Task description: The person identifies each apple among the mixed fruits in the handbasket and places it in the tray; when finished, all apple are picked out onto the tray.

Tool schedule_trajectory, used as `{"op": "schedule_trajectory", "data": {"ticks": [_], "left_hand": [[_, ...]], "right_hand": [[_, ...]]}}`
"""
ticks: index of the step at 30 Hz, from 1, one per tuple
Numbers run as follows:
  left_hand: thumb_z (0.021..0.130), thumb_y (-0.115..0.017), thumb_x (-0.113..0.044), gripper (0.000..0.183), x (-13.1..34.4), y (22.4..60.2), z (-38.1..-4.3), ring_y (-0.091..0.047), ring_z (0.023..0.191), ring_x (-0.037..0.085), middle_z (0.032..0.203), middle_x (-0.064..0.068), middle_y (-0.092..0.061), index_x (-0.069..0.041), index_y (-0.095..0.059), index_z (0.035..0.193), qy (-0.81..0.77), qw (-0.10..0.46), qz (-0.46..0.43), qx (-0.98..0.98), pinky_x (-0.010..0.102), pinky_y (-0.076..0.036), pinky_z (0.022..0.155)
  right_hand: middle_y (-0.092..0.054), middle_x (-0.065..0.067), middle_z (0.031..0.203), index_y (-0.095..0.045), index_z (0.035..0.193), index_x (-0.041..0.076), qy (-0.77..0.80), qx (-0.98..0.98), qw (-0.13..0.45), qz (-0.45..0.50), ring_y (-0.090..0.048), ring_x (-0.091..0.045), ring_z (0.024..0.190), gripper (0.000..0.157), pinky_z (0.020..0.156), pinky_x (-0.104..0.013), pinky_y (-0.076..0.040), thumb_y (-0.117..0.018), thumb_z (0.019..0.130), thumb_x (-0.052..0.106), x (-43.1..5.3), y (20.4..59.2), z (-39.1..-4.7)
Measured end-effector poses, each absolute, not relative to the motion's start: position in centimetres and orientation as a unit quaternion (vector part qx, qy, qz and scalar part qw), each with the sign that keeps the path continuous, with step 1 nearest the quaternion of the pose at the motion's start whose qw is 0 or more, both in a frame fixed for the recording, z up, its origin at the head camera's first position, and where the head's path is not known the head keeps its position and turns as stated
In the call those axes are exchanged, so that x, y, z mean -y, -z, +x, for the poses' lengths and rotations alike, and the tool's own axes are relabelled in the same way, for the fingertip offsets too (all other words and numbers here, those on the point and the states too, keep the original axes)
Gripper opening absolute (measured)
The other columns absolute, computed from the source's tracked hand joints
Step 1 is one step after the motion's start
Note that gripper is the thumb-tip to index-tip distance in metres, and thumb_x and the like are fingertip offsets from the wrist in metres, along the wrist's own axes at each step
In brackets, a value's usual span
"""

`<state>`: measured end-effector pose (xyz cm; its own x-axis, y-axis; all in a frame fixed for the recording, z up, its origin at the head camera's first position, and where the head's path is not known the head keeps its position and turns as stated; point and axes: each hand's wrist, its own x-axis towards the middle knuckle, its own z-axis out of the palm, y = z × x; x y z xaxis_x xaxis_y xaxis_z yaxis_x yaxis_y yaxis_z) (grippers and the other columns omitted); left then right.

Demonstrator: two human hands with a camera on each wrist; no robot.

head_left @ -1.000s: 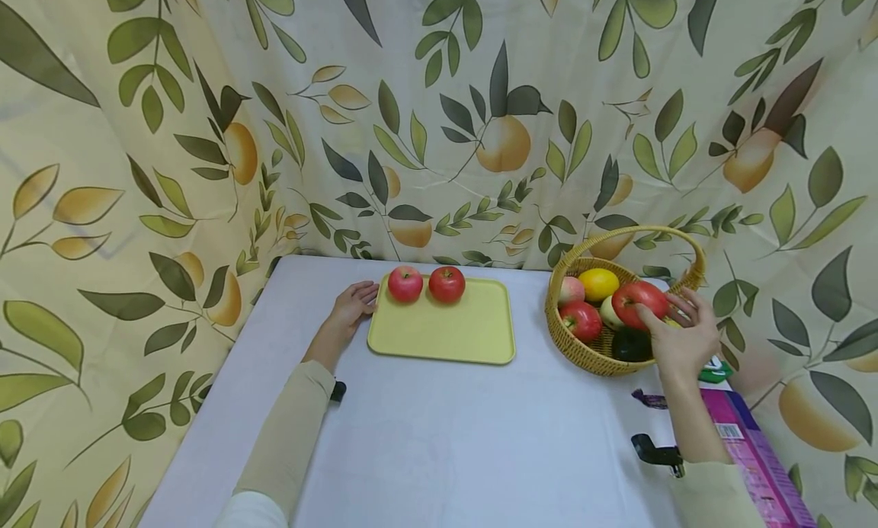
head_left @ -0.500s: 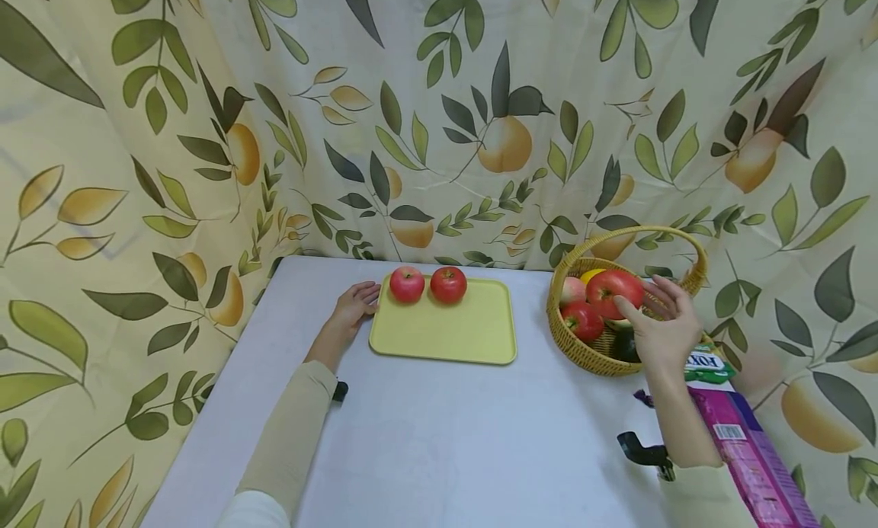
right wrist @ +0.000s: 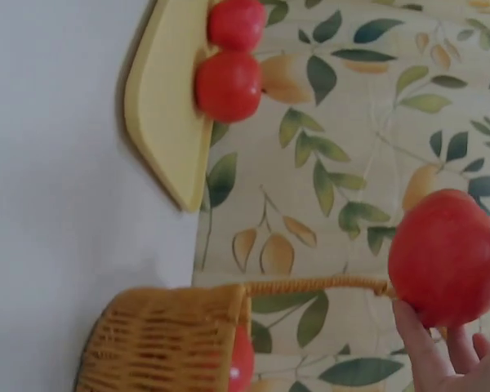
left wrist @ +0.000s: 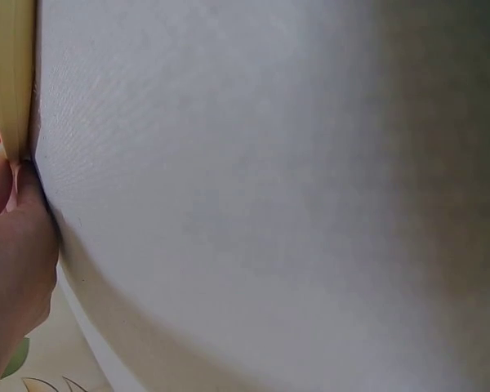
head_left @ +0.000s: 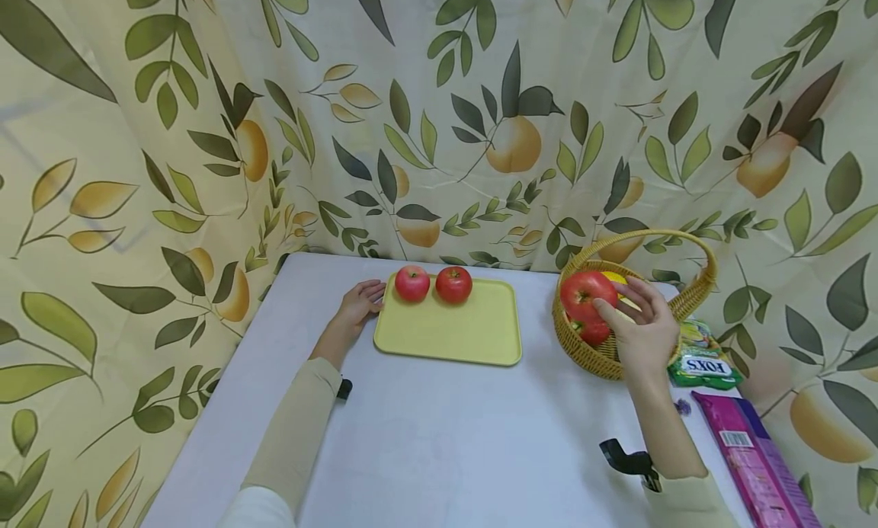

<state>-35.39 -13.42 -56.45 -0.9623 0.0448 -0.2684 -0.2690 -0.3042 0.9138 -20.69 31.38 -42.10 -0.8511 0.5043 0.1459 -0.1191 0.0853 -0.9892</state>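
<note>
My right hand (head_left: 645, 330) grips a red apple (head_left: 588, 294) by its side, thumb in front, raised over the wicker basket (head_left: 568, 344). In the right wrist view the held apple (right wrist: 445, 257) is above the basket's handle. Another red apple (head_left: 591, 331) and part of a yellow fruit (head_left: 613, 277) show inside the basket; the apple and hand hide the rest. My left hand (head_left: 358, 307) is at the left rim of the yellow tray (head_left: 449, 334), its thumb and finger pinching the edge in the left wrist view. Two red apples, one pinkish (head_left: 412, 283) and one darker (head_left: 453, 285), sit along the tray's back.
A green FOX'S packet (head_left: 705, 366) lies right of the basket, and a pink-purple package (head_left: 751, 452) in front of it. A leaf-patterned curtain (head_left: 521, 208) stands behind the white-covered table (head_left: 473, 444).
My right hand has lifted the apple and carried it leftward, from the basket's right side to over its left side. The left hand stays at the tray. The view has shifted slightly.
</note>
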Motion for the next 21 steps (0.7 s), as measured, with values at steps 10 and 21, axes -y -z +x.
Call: {"op": "schedule_trajectory", "data": {"ticks": [10,21], "left_hand": [[0.092,-0.047,0.029,0.070,13.4,56.3,-35.4,-0.043,0.149,0.029,0.160,0.022,-0.044,0.005,-0.036,0.156,-0.804,0.098,-0.099,-0.578,0.035,-0.047,0.112],[0.092,-0.049,0.028,0.071,13.5,56.5,-35.6,-0.043,0.148,0.030,0.160,0.022,-0.044,0.004,-0.035,0.158,-0.803,0.102,-0.099,-0.579,0.030,-0.052,0.104]], "right_hand": [[-0.067,-0.007,0.134,-0.062,0.141,0.016,-0.697,0.683,0.186,-0.114,-0.064,-0.018,0.114,0.064,0.078,-0.017,-0.058,-0.089,0.084,0.020,-28.4,42.5,-21.7],[-0.066,-0.005,0.127,-0.060,0.141,0.013,-0.736,0.657,0.117,-0.114,-0.066,-0.017,0.109,0.063,0.075,-0.029,-0.063,-0.089,0.085,0.019,-25.5,43.9,-23.9]]}}
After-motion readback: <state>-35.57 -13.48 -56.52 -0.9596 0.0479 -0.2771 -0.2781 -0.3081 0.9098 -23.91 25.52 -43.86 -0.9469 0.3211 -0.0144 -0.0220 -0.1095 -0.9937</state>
